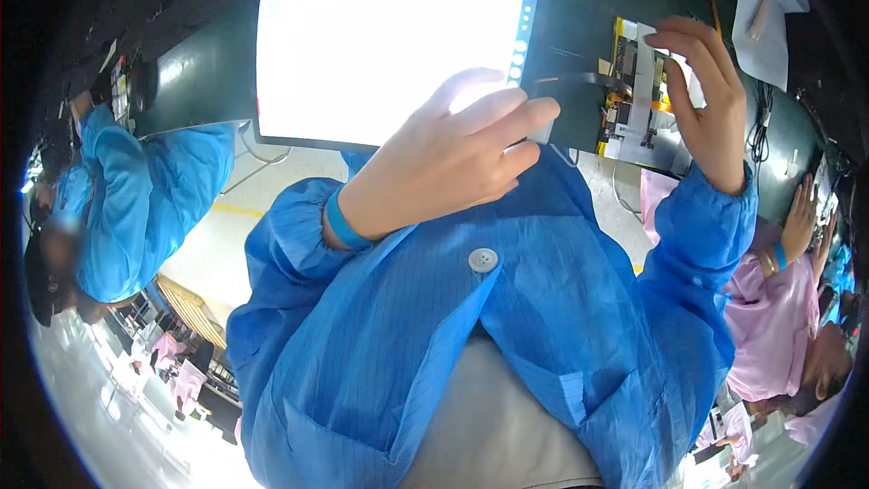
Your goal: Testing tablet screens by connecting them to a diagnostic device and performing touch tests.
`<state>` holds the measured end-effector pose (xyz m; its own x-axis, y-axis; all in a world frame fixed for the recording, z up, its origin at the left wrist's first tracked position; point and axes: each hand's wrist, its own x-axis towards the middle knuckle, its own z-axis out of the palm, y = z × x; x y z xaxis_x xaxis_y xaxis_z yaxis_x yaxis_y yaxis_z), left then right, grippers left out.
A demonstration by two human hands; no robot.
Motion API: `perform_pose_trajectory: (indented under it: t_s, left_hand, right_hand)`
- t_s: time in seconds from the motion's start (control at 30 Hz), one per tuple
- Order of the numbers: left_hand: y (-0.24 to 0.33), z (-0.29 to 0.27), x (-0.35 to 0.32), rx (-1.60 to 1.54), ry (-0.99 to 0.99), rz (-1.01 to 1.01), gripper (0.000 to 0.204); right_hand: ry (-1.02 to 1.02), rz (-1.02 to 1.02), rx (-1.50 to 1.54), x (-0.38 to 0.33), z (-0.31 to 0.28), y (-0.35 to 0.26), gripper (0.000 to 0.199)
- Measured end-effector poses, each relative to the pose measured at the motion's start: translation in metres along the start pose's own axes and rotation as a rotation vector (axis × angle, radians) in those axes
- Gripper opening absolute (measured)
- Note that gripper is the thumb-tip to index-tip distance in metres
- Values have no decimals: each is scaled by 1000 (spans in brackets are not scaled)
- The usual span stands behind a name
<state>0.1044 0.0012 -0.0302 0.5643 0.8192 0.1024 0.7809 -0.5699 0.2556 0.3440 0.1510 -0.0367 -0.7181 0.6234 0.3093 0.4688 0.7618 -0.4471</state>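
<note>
**Hands at a lit screen and circuit board**

Left hand (453,163), fingers loosely curled, rests on the glowing screen (380,54) at its right edge. Right hand (711,100) pinches the board (634,81) just beside it. Blue sleeves crowd the bench (199,72); neighbours flank both sides.

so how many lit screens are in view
1: the lit screen lies on the dark green table, with the left hand resting at its lower right corner. Others may be hidden beyond the frame.
</note>
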Motion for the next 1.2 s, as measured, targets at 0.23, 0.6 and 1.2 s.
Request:
perform_pose_trajectory:
  t_s: [0.23, 0.6, 1.2]
  left_hand:
    - [-19, -17, -38, -119, 281, -366, 32]
    - [-35, -20, 2, 39, 462, -428, 24]
    - [-22, -20, 9, 46, 408, -526, 45]
  right_hand:
    - [-143, 24, 112, 12, 3, 7, 25]
    - [-139, -58, 143, 19, 2, 17, 20]
    - [-63, -121, 188, 43, 16, -11, 33]
